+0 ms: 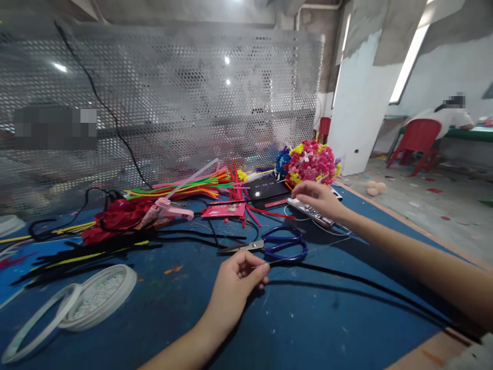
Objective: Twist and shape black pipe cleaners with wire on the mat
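Note:
My left hand (241, 277) pinches the end of a long black pipe cleaner (346, 276), which runs off to the lower right. A thin pale strand also passes near those fingertips. My right hand (318, 198) is stretched out over a smartphone (314, 211), its fingers loosely bent and apart; whether they touch the screen I cannot tell. Scissors with blue handles (283, 242) lie just beyond my left hand, blades pointing left. A white cable (331, 230) curves beside the phone.
A pink glue gun (169, 208), red packet (223, 209) and colourful pipe cleaners (185, 187) lie at the back. A fuzzy flower bouquet (311, 162) is beyond the phone. At left stands a round container of beads (127, 282). A person sits on a red chair (419, 136) at far right.

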